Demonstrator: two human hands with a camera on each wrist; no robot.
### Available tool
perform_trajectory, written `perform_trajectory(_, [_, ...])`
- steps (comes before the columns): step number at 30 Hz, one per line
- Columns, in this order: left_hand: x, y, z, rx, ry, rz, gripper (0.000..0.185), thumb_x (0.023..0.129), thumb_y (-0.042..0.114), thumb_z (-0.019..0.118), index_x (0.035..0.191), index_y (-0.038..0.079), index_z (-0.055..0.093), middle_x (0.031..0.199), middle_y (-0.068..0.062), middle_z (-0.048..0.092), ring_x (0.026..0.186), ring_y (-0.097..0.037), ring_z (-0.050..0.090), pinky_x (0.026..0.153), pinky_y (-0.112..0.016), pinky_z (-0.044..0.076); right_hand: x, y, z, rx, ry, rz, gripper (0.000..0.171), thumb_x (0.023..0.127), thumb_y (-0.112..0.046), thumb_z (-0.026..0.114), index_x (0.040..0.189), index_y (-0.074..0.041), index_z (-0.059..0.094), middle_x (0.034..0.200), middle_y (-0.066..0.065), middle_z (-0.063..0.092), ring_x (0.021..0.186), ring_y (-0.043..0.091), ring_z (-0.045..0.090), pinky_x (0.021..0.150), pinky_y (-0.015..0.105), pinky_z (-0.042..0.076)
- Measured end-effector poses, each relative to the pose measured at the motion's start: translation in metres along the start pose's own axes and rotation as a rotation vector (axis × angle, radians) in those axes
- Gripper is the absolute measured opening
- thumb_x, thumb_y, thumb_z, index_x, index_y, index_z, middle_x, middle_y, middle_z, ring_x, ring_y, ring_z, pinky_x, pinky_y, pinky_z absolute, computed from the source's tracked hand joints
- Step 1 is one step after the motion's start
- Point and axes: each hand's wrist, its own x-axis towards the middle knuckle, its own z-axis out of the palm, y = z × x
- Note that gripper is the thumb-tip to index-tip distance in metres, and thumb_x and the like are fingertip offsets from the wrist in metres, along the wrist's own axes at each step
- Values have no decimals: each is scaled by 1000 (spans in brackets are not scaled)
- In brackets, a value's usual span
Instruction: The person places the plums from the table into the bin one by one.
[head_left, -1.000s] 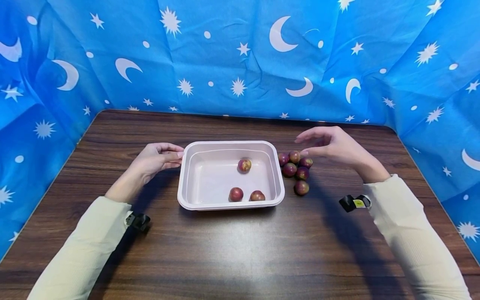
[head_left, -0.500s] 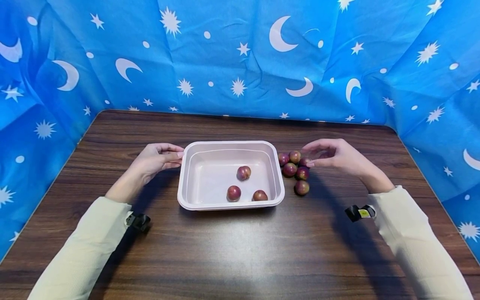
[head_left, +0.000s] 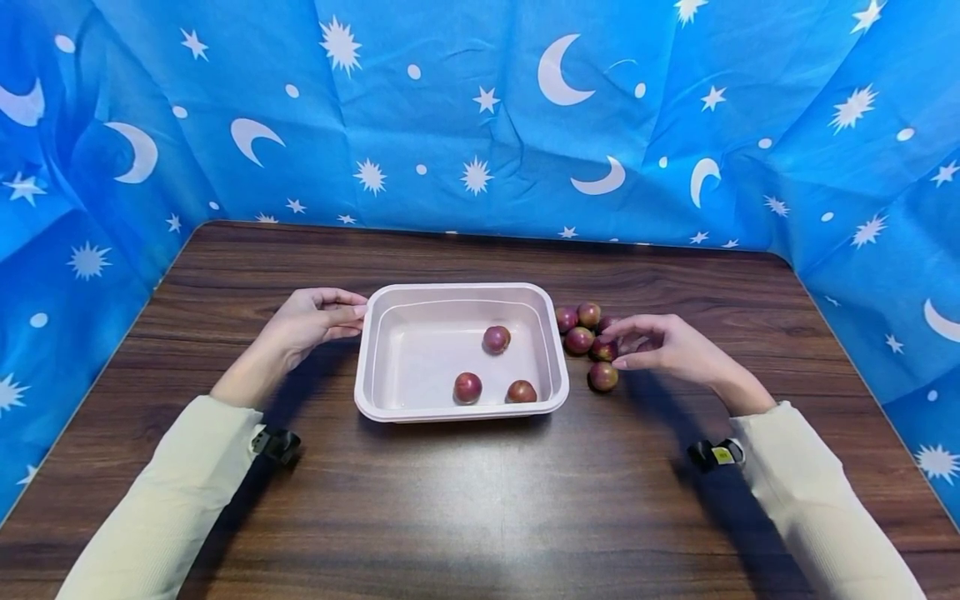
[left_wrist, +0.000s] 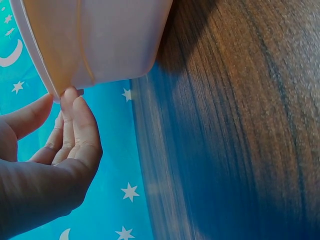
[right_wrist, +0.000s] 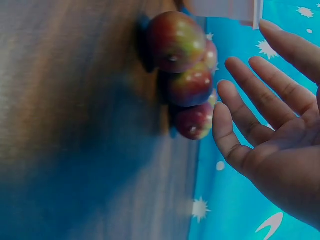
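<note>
At the left end of the pale pink plastic tray (head_left: 420, 412), my left hand (head_left: 318, 321) pinches the rim between thumb and fingers. The left wrist view shows the thumb and fingertips of this left hand (left_wrist: 60, 150) at the rim of the tray (left_wrist: 120, 40). Inside the tray lie three reddish plums, one farther back (head_left: 497, 339) and two nearer the front (head_left: 467, 387). My right hand (head_left: 667, 350) hovers over the plum group (head_left: 579, 340), fingers bent and parted, holding nothing. Its fingers partly hide some plums. In the right wrist view these plums (right_wrist: 176, 42) are apart from the fingers.
Several plums sit close together against the tray's right side, with one plum (head_left: 603, 377) at the near end. Everything stands on a dark wood-grain table (head_left: 450, 517). A blue cloth (head_left: 465, 108) with white moons and stars surrounds the table's back and sides.
My right hand has come down and toward the front over the plum group. The plums in the tray have rolled slightly. My left hand stays at the rim.
</note>
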Motion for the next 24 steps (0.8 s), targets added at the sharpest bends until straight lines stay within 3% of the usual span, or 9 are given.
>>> perform_trajectory(5, [1, -1, 0, 2, 0, 3, 35, 91, 4, 55, 118, -16, 44, 84, 3, 62, 74, -8, 62, 80, -30, 52, -4, 6, 6, 25, -3, 41, 32, 80, -11, 70, 110, -3, 62, 101, 13, 63, 87, 23, 56, 67, 26, 50])
perform_trajectory(13, [0, -1, 0, -2, 3, 11, 33, 91, 2, 54, 118, -16, 45, 82, 4, 62, 73, -8, 62, 79, -29, 53, -8, 13, 11, 46, -19, 42, 33, 80, -8, 70, 112, -1, 62, 111, 13, 62, 89, 22, 59, 70, 26, 51])
perform_trajectory(24, [-1, 0, 0, -4, -1, 14, 33, 91, 1, 53, 117, -16, 44, 81, 4, 62, 72, -8, 62, 78, -29, 53, -11, 15, 16, 13, 3, 69, 31, 79, -8, 71, 109, -3, 63, 106, 10, 63, 81, 18, 55, 64, 26, 48])
